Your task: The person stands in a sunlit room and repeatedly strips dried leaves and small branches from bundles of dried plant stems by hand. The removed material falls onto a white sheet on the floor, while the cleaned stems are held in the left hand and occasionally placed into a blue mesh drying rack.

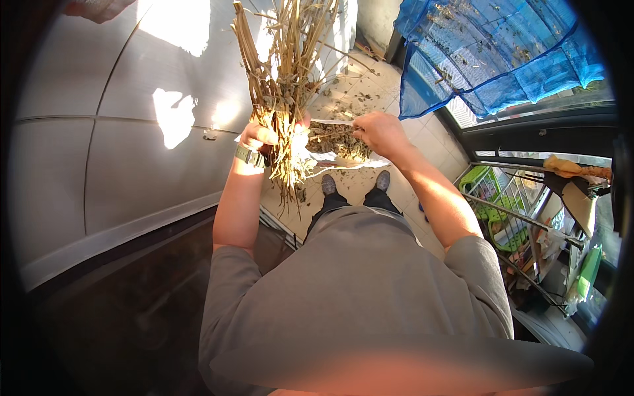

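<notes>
My left hand (258, 136), with a watch at its wrist, is closed around a thick bundle of dried plant stalks (290, 94). The stalks fan out beyond the hand, and thin, sunlit ends hang down towards me. To the right, the fingers of my right hand (379, 132) are pinched on a thin dry stem (337, 132) that runs towards the bundle. Below both hands lies a white bag (374, 162), open at the top, with crumbled dry leaves (342, 143) inside. Glare hides part of the bundle near my left fingers.
Leaf bits are scattered over the tiled floor (361, 94). A blue mesh drying net (495, 54) hangs at the upper right. Right of me stands a metal rack (515, 213) with green baskets (507, 222). Pale panels (54, 168) line the left side.
</notes>
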A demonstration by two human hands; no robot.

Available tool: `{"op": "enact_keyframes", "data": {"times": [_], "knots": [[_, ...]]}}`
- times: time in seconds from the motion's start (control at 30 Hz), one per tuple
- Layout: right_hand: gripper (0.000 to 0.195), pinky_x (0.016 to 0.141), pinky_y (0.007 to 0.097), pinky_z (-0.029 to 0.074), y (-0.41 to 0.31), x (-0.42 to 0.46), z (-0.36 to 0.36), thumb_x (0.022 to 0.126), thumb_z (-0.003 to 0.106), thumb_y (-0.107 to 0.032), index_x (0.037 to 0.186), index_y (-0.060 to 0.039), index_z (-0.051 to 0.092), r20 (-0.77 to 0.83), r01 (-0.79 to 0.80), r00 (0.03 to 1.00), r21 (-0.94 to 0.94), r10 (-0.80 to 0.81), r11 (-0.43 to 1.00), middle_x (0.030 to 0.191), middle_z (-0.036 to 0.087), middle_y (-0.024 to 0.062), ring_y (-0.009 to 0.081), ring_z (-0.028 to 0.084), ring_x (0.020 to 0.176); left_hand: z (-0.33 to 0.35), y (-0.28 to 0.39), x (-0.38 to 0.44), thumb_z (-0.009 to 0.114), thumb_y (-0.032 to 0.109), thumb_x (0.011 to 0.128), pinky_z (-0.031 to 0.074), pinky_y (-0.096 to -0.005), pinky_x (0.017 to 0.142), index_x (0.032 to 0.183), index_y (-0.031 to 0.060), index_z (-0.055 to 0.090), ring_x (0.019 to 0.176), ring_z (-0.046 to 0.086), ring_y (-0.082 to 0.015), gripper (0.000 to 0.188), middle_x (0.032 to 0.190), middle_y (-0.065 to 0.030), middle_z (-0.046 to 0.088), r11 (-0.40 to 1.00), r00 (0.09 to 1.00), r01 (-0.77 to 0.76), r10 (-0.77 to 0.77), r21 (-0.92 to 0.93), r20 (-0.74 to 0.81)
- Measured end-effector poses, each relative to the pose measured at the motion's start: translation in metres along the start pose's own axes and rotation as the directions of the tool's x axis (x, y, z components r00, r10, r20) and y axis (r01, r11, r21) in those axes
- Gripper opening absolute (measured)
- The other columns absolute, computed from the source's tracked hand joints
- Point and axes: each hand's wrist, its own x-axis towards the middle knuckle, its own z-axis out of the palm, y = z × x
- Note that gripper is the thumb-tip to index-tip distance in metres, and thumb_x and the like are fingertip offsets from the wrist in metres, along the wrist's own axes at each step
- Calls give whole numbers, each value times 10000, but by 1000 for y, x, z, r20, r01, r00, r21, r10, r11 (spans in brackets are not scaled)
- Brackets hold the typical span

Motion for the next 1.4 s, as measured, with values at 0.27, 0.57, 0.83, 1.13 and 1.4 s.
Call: {"op": "enact_keyframes", "data": {"times": [0.27,0.57,0.83,1.13,1.4], "knots": [[142,730,475,501,3,-13,-5,906,569,-169,961,-71,657,-40,45,998,129,-40,991,891,662,152,383,638,856,-2,-4,2,746,165,620,495,-343,598,1128,-77,531,737,574,-222,602,914,-140,557,999,1000,-27,27,25,5],[185,692,457,479,-12,-18,5,938,576,-216,998,-52,636,-51,-126,986,410,161,903,830,672,164,396,629,789,0,-4,3,730,177,607,477,-307,628,1144,-58,539,764,542,-196,617,934,-131,560,995,999,-44,45,86,-4],[218,641,357,463,-28,-16,-13,943,616,-261,1025,-63,658,106,-275,957,629,271,727,720,640,125,254,598,651,13,1,3,707,153,614,477,-306,610,1017,-20,569,727,562,-177,460,907,-98,581,975,996,0,20,220,-86],[216,672,401,474,-12,-18,-8,929,616,-249,1003,-50,652,5,-147,986,475,165,868,763,650,146,298,628,714,13,-3,4,687,141,622,489,-306,620,1053,-24,561,728,571,-188,478,886,-105,580,979,992,-54,74,197,-99],[223,570,289,415,-12,-29,-16,958,599,-249,938,-30,635,-48,-221,927,730,371,647,661,556,21,119,511,597,11,-11,3,690,109,662,523,-333,633,1178,16,533,747,596,-208,548,947,-114,590,990,983,-105,117,88,-142]]}}
